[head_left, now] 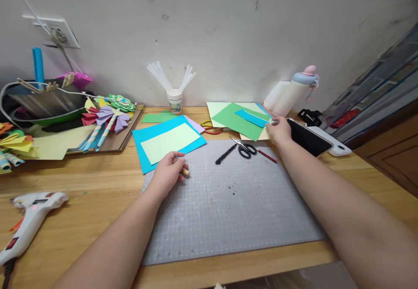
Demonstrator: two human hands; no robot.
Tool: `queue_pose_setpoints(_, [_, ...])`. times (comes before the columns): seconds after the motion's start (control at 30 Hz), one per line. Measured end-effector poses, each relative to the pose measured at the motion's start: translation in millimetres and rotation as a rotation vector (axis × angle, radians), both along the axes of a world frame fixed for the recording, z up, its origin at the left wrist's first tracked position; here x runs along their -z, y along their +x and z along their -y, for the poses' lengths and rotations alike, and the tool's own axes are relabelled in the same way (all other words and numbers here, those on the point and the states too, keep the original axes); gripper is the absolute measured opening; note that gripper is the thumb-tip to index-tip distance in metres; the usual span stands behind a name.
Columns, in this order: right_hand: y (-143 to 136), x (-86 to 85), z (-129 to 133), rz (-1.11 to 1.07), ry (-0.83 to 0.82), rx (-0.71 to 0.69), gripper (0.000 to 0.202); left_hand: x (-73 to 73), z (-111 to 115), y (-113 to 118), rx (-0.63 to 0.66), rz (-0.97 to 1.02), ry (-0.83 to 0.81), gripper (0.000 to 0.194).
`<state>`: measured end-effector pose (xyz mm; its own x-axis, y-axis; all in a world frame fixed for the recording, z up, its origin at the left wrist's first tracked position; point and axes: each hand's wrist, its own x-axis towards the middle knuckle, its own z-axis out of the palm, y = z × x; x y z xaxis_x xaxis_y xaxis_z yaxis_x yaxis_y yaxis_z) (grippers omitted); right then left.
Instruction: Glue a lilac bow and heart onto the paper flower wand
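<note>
My left hand [171,167] is curled above the left part of the grey cutting mat [235,206], closed round a small yellowish piece [186,172]. It is just below a pale green sheet [170,143] lying on a blue sheet [140,151]. My right hand [279,130] reaches to the back right, its fingers pinched at the right end of a blue paper strip [251,118]. Under that strip lies a green sheet [231,121] on paler paper. Black-handled scissors [247,150], a black pen [226,154] and a red pen [267,156] rest between my hands.
A white glue gun [35,215] lies at the left. Paper flowers [112,117] and a pot [48,101] stand behind it. A paper cup [174,101] with white sticks, a bottle [295,90] and a phone [308,138] are farther back.
</note>
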<state>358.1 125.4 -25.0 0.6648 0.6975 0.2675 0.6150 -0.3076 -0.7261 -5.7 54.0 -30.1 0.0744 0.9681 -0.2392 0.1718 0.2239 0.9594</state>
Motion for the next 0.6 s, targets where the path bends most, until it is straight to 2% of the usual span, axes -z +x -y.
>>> queue_pose_setpoints(0.07, [-16, -5.0, 7, 0.176, 0.032, -0.106, 0.036, 1.1, 0, 0, 0.01, -0.008, 0.004, 0.024])
queue_pose_setpoints(0.1, [-26, -6.9, 13, 0.338, 0.027, -0.281, 0.032, 1.9, 0, 0, 0.016, -0.015, 0.007, 0.024])
queue_pose_setpoints(0.13, [-37, -8.2, 18, 0.518, -0.01, -0.58, 0.031, 2.8, -1, 0, 0.022, -0.024, 0.011, 0.024])
queue_pose_setpoints(0.2, [-59, -8.5, 29, 0.62, -0.072, -0.897, 0.02, 4.3, -1, 0, 0.033, -0.048, 0.022, 0.025])
queue_pose_setpoints(0.23, [-69, -7.8, 34, 0.751, -0.126, -1.09, 0.019, 4.7, -2, 0, 0.04, -0.061, 0.028, 0.025])
queue_pose_setpoints(0.27, [-78, -6.8, 38, 0.835, -0.151, -1.163, 0.015, 4.8, -2, 0, 0.048, -0.077, 0.036, 0.026])
queue_pose_setpoints(0.37, [-101, -4.8, 50, 0.933, -0.148, -1.194, 0.01, 1.9, 1, 0, 0.099, -0.145, 0.084, 0.03])
queue_pose_setpoints(0.47, [-125, -6.3, 65, 0.953, -0.086, -1.186, 0.009, -3.8, 11, 2, 0.216, -0.243, 0.183, 0.035])
queue_pose_setpoints(0.6, [-153, -12.4, 84, 0.947, -0.031, -1.161, 0.013, -7.1, 22, 7, 0.341, -0.413, 0.323, 0.023])
